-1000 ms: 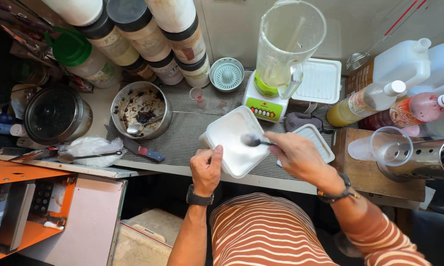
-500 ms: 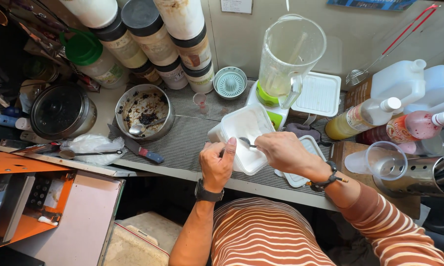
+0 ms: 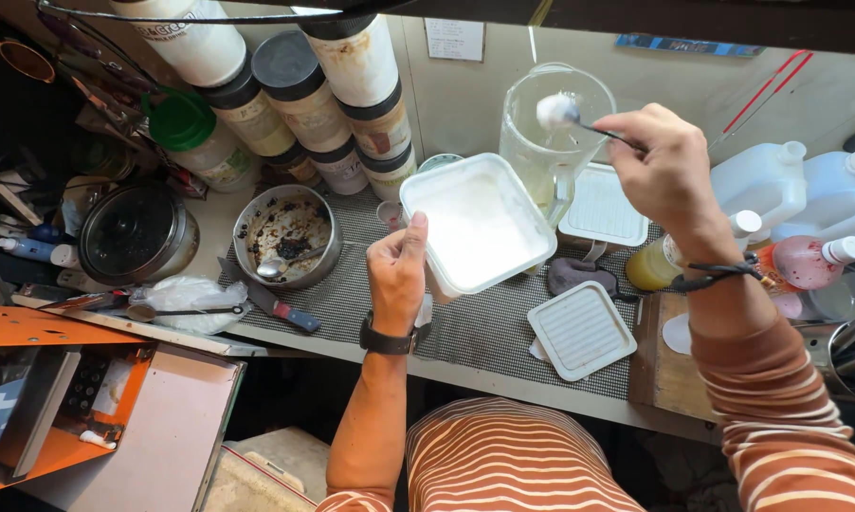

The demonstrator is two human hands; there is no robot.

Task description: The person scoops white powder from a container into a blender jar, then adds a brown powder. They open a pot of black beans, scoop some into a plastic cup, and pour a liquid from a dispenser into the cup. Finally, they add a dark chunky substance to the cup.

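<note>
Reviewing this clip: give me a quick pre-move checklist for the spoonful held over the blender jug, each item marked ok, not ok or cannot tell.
1. Right hand grips the dark-handled spoon: ok.
2. White scoop sits on the spoon bowl, heaped, nothing seen dripping: ok.
3. Spoon bowl is above the open mouth of the clear plastic blender jug: ok.
4. Jug has no lid on it: ok.
5. Left hand holds the white square plastic tub raised off the counter, beside the jug: ok.
6. Jug locked onto its base: cannot tell, the tub hides the base.
</note>
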